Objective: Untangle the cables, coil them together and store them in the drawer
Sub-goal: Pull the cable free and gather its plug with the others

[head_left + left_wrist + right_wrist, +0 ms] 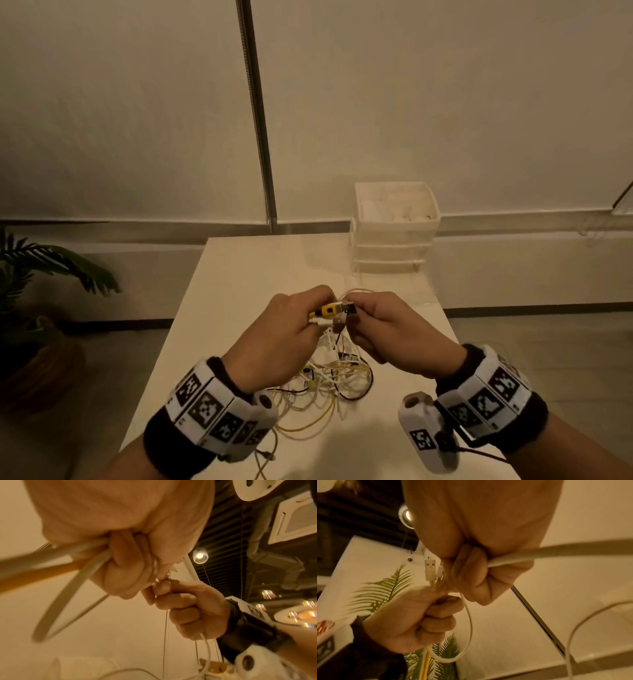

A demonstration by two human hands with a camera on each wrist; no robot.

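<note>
The cables [325,383] are lying tangled on the table [219,294], strands rising into both fists. The left hand [284,337] is gripping yellow and white plugs [330,310]; the right hand [394,329] is clutching white cable, its fingertips hidden.

Both forearms are raised forward and angled inward, so that the two hands are brought together at the middle of the head view; the left hand [281,337] is curled into a fist, knuckles up, with cable ends pinched between thumb and forefinger; the right hand [394,329] is likewise curled, its fingers [173,600] closed round the strands; the two grips are held almost touching; marker-printed bands are worn on both wrists.
</note>
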